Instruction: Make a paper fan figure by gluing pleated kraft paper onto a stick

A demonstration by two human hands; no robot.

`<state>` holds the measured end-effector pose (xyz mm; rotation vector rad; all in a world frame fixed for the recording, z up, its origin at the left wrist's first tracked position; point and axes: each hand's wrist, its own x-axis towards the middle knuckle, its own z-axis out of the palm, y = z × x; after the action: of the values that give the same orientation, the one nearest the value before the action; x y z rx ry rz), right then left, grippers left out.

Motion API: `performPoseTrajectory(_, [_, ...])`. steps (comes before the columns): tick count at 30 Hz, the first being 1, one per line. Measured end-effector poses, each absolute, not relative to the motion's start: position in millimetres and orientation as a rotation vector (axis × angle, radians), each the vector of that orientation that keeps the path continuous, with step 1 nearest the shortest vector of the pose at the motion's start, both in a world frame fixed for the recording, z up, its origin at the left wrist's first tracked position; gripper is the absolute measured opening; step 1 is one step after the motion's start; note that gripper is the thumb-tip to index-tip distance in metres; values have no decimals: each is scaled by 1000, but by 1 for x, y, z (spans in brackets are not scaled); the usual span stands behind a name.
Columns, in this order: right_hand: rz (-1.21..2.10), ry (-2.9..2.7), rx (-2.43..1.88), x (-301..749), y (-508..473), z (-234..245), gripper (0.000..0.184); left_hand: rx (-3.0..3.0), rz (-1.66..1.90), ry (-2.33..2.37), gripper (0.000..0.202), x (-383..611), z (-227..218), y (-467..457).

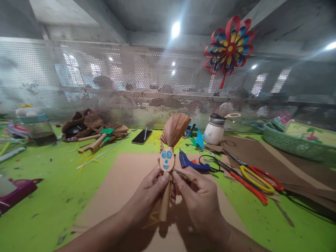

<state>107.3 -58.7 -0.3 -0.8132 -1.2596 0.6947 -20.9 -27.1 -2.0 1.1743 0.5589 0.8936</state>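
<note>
A brown paper doll (167, 160) is held upright between my two hands, over a sheet of brown cardboard (115, 189). Its oval face has blue drawn eyes, nose and mouth, a pleated paper fan (174, 130) rises behind the head, and a rolled paper tube (165, 204) hangs below. My left hand (152, 185) pinches the doll just under the face from the left. From the right, my right hand (196, 190) closes its thumb and fingers on the doll's neck and a folded paper strip (185, 174). Some fingertips are hidden behind the doll.
Just beyond my right hand lies a blue glue gun (193, 162). Red- and yellow-handled scissors (258, 178) rest on brown paper at right, near a white jar (214, 131) and green basket (286, 141). A phone (141, 137) and another paper figure (105, 138) lie at back left.
</note>
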Motion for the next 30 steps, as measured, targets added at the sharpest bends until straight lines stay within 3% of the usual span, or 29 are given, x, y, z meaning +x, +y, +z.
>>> performPoseTrajectory(10, [497,-1436,-908,119,-51,-10,24,1066,859,531,20,-22,-7,-23])
performPoseTrajectory(17, [511,-1449,-959,128,-52,-3,3,1095,844,546,20,-24,-2,-22])
performPoseTrajectory(22, [566,-1347,-996,138,-46,-11,24,1024,885,579,19,-26,1,-22])
performPoseTrajectory(30, [688,-1296,-1124,137,-39,-18,31,1121,982,661,22,-27,0,-16])
